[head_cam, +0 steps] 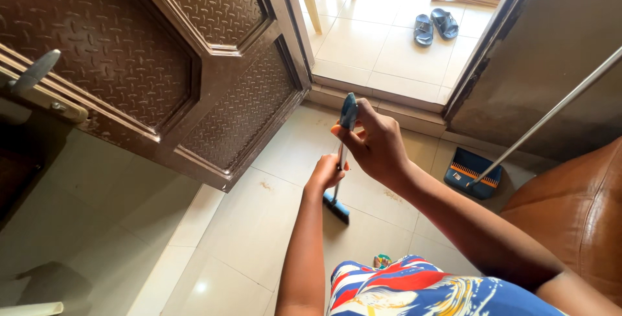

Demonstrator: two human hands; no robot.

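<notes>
we've got both hands wrapped round the broom (339,186): right hand (378,146) clamped at the top, left hand (326,173) lower on the stick. its head sits on the tiles at 6 o'clock from the doorway. crumbs (392,195) still lie at 3 o'clock, dustpan (472,172) waiting, so sweeping looks maybe halfway.

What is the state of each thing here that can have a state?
Door: open.
Broom: upright, head on the floor tiles.
Left hand: closed around the broom handle.
Right hand: closed around the handle top.
Dustpan: resting on the floor, long handle leaning.
</notes>
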